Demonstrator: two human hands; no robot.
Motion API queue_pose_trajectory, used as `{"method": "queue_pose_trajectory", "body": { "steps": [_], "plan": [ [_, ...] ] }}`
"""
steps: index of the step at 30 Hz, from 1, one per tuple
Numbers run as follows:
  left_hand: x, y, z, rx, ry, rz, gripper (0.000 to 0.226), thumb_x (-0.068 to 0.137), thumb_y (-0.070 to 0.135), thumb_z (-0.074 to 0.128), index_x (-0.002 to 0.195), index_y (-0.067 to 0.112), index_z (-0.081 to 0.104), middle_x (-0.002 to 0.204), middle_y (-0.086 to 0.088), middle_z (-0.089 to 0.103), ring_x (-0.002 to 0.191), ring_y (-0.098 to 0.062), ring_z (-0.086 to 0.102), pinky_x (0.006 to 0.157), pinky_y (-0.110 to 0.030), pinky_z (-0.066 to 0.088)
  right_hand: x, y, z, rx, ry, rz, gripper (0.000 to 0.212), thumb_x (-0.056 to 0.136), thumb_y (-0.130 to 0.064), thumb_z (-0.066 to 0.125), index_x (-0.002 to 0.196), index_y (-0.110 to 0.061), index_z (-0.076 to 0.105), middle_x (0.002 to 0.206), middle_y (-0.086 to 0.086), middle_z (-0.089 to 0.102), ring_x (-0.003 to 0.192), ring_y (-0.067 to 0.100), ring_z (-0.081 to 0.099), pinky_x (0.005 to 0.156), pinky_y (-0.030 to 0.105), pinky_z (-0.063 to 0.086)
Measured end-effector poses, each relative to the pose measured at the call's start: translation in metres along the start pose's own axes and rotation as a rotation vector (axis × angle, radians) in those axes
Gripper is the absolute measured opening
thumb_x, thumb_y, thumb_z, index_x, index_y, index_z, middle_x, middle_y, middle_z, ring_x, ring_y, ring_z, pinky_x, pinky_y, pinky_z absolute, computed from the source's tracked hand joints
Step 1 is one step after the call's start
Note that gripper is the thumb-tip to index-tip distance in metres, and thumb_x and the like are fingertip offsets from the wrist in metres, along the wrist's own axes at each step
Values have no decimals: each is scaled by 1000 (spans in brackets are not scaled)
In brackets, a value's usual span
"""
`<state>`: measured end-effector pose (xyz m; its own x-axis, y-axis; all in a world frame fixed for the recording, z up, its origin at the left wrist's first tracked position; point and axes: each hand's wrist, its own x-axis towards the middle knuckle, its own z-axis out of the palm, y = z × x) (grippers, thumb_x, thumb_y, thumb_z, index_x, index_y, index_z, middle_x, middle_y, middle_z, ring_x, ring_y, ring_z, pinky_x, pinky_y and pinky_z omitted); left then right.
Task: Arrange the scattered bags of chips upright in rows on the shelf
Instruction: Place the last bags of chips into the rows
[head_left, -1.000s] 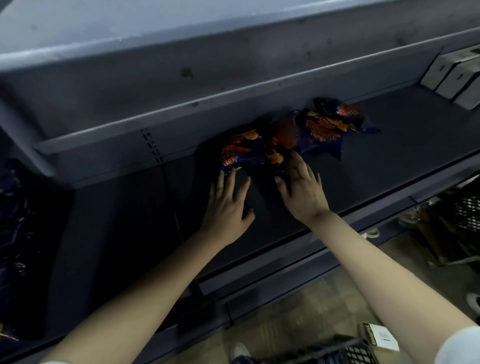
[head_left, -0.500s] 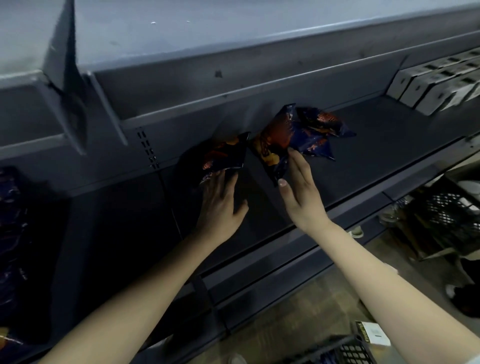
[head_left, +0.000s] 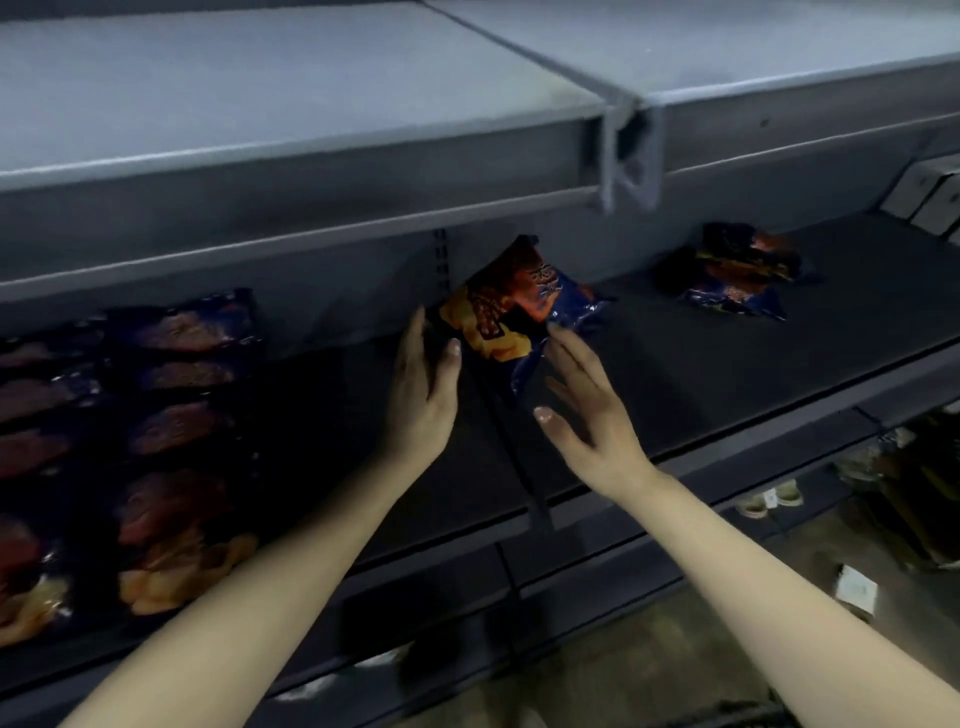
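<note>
A slotted upright (head_left: 442, 260) is seen at the back of the dark shelf deck (head_left: 727, 374), and every place here is given from it. Just right of the slotted upright, a blue and orange bag of chips (head_left: 519, 312) is propped at a tilt, with its top corner leaned toward the back panel and its lower corner set down on the deck. The bag is flanked by both hands. The left hand (head_left: 423, 387) is held directly below the upright, at the bag's left edge, with fingers straight and pressed together and the thumb laid near the bag's front. Whether those fingers reach behind the bag cannot be told. The right hand (head_left: 587, 415) is held further right of the upright, at the bag's lower right edge. Its fingers are straight and slightly spread, with the tips touching the wrapper, and its thumb is stretched out apart from the bag. Well to the right of the upright, a loose heap of chip bags (head_left: 737, 275) is left lying on the same deck. Left of the upright, rows of matching bags (head_left: 171, 415) are ranged with their fronts turned toward the camera. Above the upright, an upper grey shelf (head_left: 260, 104) is hung. Far right of the upright, beyond the heap, pale boxes (head_left: 930, 192) are lined up at the back of the deck.
</note>
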<state>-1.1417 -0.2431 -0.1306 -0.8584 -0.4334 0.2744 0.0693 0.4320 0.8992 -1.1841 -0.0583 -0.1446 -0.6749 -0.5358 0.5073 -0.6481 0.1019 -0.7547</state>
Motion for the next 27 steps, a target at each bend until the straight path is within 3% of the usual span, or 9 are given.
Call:
{"method": "queue_pose_trajectory", "body": {
  "steps": [2, 5, 9, 11, 15, 18, 23, 26, 27],
  "plan": [
    [3, -7, -36, -7, 103, -44, 67, 93, 50, 36, 149, 18, 18, 154, -7, 26, 139, -18, 27, 113, -33, 25, -1, -9, 28, 61, -76, -43, 67, 93, -44, 48, 144, -5, 29, 154, -15, 17, 141, 18, 27, 108, 44, 38],
    [8, -17, -84, 7, 162, -137, 72, 86, 60, 37, 147, 22, 26, 149, -1, 35, 132, -12, 35, 103, -27, 27, -2, -20, 60, 104, -180, -94, 65, 94, -45, 49, 144, -9, 28, 154, -14, 20, 142, 20, 26, 110, 47, 35],
    [2, -25, -116, 58, -123, -263, 78, 78, 74, 35, 143, 32, 32, 127, 20, 41, 117, -2, 39, 92, -22, 26, -3, -23, 85, 88, -279, -126, 62, 95, -33, 52, 146, -6, 29, 154, -9, 25, 142, 17, 26, 110, 49, 34],
    [-9, -29, -119, 110, -204, -273, 86, 71, 81, 42, 144, 38, 25, 111, 31, 39, 99, 10, 42, 79, -14, 31, 0, -21, 92, 60, -291, -149, 61, 94, -24, 53, 146, -7, 27, 155, -9, 24, 143, 16, 24, 114, 38, 30],
    [-18, -36, -114, -12, -52, -257, 81, 72, 55, 66, 139, 29, 29, 100, 27, 46, 80, 18, 46, 60, 0, 39, 9, -15, 98, 26, -262, -167, 61, 94, -19, 52, 147, -5, 25, 158, -2, 19, 145, 18, 20, 116, 26, 21],
    [-16, -34, -108, -72, 36, -233, 70, 76, 36, 74, 132, 19, 35, 103, 21, 50, 86, 16, 49, 65, 3, 38, 13, -11, 97, -30, -206, -152, 62, 94, -20, 50, 147, -1, 23, 159, 2, 13, 146, 17, 15, 116, 24, 18],
    [-4, -22, -96, -102, 203, -231, 73, 72, 34, 79, 127, 13, 34, 100, 20, 49, 90, 7, 51, 73, -2, 40, 12, -12, 95, -23, -85, 29, 60, 96, -25, 48, 148, -14, 20, 156, -5, 12, 143, 1, 12, 113, 15, 17],
    [-2, -9, -89, -386, 331, -350, 70, 73, 28, 78, 127, 14, 35, 111, 7, 56, 105, -13, 57, 94, -30, 48, 7, -18, 91, 155, -41, 227, 68, 92, -37, 52, 147, -30, 13, 152, -14, 18, 139, 3, 28, 113, 31, 32],
    [-4, -7, -85, -516, 335, -388, 66, 74, 25, 77, 126, 15, 38, 118, -1, 58, 109, -18, 58, 96, -40, 48, 5, -21, 91, 243, -48, 273, 70, 90, -39, 55, 146, -37, 13, 148, -20, 25, 135, 0, 33, 109, 28, 37]
  ]
}}
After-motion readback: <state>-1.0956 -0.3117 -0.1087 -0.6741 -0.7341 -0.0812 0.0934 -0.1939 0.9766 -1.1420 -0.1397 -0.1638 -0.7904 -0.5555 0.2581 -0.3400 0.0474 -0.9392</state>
